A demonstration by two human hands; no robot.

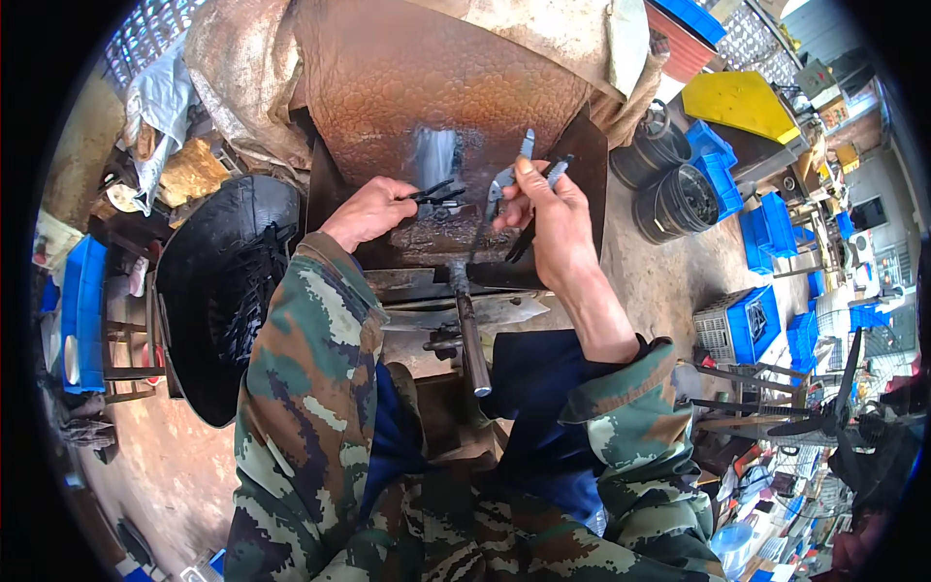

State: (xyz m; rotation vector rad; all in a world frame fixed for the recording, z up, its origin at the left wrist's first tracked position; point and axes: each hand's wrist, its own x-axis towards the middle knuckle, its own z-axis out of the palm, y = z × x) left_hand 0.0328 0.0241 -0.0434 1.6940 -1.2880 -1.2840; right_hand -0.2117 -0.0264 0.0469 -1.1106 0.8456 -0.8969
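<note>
My left hand (373,211) is closed on a few thin black metal pieces (438,194), which look like tool jaws or handles. They jut to the right over the rusty machine ledge (427,238). My right hand (555,218) grips a grey metal piece (502,180) shaped like half of a pair of pliers, its bright flat end pointing up. Other dark metal pieces show beside it, partly hidden by the fingers. Beyond both hands, a whitish wet-looking surface (438,155) shows below a brown, crusted hood (427,78). A metal rod (471,339) sticks out toward me below the ledge.
A black tub (184,262) with many dark metal pieces stands at the left. Black buckets (669,209), blue crates (769,228) and a white basket (713,330) are on the right. A fan (834,417) stands farther right. Stained sheets (238,78) drape the machine.
</note>
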